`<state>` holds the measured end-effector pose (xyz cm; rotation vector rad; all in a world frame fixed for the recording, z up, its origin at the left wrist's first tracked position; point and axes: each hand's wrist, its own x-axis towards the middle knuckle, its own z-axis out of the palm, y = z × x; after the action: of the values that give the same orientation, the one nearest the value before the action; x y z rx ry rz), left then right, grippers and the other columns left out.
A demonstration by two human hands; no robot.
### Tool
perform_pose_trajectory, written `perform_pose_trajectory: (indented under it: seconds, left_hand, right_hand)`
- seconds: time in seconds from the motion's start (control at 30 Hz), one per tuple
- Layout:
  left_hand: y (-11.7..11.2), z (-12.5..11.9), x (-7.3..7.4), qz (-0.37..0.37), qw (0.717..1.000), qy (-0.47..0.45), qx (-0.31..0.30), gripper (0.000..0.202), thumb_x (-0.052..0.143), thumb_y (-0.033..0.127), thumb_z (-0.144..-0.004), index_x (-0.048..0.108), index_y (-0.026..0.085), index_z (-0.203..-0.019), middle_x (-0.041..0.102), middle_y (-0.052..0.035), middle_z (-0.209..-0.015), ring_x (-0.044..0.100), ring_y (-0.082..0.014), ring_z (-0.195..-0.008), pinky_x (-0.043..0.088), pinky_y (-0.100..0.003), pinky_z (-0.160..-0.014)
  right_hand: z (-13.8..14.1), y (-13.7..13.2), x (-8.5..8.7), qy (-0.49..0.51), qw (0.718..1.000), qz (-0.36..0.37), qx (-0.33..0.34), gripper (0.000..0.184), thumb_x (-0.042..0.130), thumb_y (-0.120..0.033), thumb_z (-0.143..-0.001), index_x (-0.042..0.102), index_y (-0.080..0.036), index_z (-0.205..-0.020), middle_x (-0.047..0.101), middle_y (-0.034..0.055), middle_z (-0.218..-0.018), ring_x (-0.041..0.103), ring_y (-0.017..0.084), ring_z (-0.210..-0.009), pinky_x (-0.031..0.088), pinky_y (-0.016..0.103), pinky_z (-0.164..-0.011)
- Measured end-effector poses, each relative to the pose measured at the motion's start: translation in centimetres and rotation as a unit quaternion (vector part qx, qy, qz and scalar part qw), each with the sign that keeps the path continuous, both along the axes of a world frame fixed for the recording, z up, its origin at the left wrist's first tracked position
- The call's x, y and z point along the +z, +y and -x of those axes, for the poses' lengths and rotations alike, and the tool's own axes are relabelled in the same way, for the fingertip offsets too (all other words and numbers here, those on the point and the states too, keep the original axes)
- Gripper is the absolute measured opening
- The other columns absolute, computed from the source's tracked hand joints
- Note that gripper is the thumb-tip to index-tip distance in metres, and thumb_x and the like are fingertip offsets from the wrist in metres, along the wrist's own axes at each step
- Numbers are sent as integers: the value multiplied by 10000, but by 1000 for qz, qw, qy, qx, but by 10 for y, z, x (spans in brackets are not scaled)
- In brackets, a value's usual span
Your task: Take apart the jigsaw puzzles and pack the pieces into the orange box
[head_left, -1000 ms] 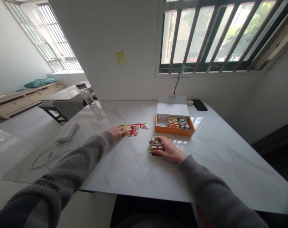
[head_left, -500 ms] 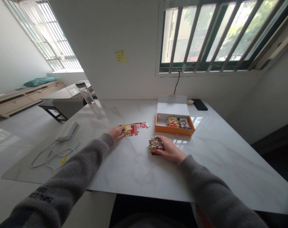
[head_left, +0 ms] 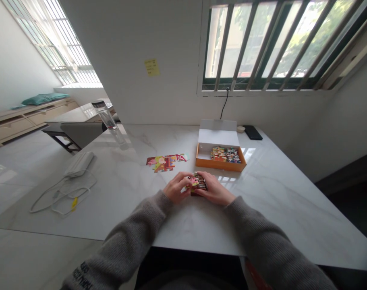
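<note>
A row of jigsaw puzzle pieces (head_left: 200, 182) stands on edge on the marble-patterned table (head_left: 125, 225). My right hand (head_left: 215, 188) is wrapped round its right side. From the left, my left hand (head_left: 177, 187) pinches a pink and green puzzle piece (head_left: 193, 183) at the near-left end of the row. Farther back and to the left lies a partly joined puzzle (head_left: 166, 162) with colourful cartoon pictures. An open orange box (head_left: 220, 164) with its white lid raised stands behind my right hand, more pieces (head_left: 225, 154) upright inside it.
A clear bottle (head_left: 106, 117) stands at the back left. A white device (head_left: 80, 164) with a looped cable (head_left: 62, 195) lies at the left. Behind the box are a black phone-like slab (head_left: 253, 132) and a small pale object (head_left: 240, 129). The wall (head_left: 162, 104) bounds the table's back.
My left hand has moved from the partly joined puzzle rightward and nearer to the row of pieces. The left part of that puzzle now shows. My right hand stays on the row.
</note>
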<state>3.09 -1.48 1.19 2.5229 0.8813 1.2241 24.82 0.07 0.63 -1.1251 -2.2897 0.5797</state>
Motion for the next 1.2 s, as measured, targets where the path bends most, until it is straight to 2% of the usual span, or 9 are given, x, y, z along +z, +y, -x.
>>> perform_pose_trajectory:
  seconds: [0.2, 0.3, 0.43, 0.57, 0.67, 0.8, 0.97, 1.13, 1.2]
  left_hand:
    - [-4, 1, -2, 44, 998, 42, -32, 132, 636, 241, -839, 595, 218, -963, 600, -117, -1220, 542, -262, -1167, 476, -475, -1018]
    - [-4, 3, -2, 60, 997, 16, -36, 80, 565, 232, -900, 609, 218, -965, 599, -116, -1227, 525, -261, -1187, 451, -491, -1038]
    - [-2, 3, -6, 83, 994, -64, -36, 32, 564, 200, -910, 579, 200, -938, 601, -110, -1145, 564, -225, -1117, 488, -432, -984]
    - [1, 2, -10, 121, 986, -111, -19, 245, 636, 240, -860, 516, 184, -1066, 570, -121, -1142, 586, -215, -1043, 528, -382, -876]
    - [3, 4, -12, 142, 986, -79, 19, 361, 666, 285, -837, 517, 186, -1151, 555, -134, -1192, 559, -244, -1091, 518, -376, -842]
    - [6, 8, -14, 167, 985, -42, 29, 301, 685, 324, -834, 566, 192, -1076, 612, -75, -1013, 603, -215, -932, 495, -375, -828]
    - [4, 6, -16, 155, 983, -99, 20, 297, 747, 280, -778, 572, 185, -998, 591, -35, -913, 582, -151, -765, 476, -298, -695]
    - [-2, 3, -10, 250, 937, -241, -28, 397, 725, 297, -822, 516, 193, -1144, 579, 18, -792, 534, -83, -607, 439, -210, -546]
    - [-4, 5, -5, 302, 916, -259, -43, 354, 741, 329, -812, 557, 171, -1070, 600, 6, -763, 548, -92, -600, 441, -207, -523]
  right_hand:
    - [0, 0, 1, 7, 1000, -3, -1, 635, 687, -418, -826, 441, -207, -1373, 571, 137, -1294, 542, 299, -1180, 420, 468, -1004]
    - [1, 0, 2, 3, 1000, 1, -3, 635, 687, -418, -828, 441, -206, -1373, 576, 138, -1284, 549, 301, -1167, 426, 474, -997]
    - [1, 0, 2, -1, 1000, 3, -2, 637, 692, -423, -827, 440, -199, -1369, 577, 136, -1283, 546, 305, -1174, 422, 475, -1000]
    - [1, 0, 3, 0, 1000, 3, -3, 632, 686, -432, -833, 442, -199, -1367, 573, 137, -1289, 541, 308, -1186, 420, 471, -1003]
    - [0, 0, 3, -1, 1000, 4, -2, 627, 676, -428, -839, 438, -194, -1369, 568, 143, -1297, 541, 307, -1183, 421, 475, -999]
    - [-1, 0, 2, 0, 1000, 8, -3, 635, 688, -423, -828, 443, -199, -1369, 569, 141, -1297, 541, 303, -1183, 421, 468, -1001]
    - [0, 1, 1, 6, 1000, 6, -4, 648, 692, -449, -825, 447, -198, -1370, 574, 140, -1291, 541, 300, -1185, 417, 468, -1006]
    - [0, 1, 2, 8, 1000, 3, -2, 645, 690, -449, -825, 453, -187, -1364, 572, 149, -1298, 539, 305, -1192, 414, 477, -1012]
    - [0, 1, 2, 8, 1000, 3, 0, 651, 690, -451, -824, 448, -188, -1368, 571, 148, -1304, 534, 306, -1202, 410, 478, -1019]
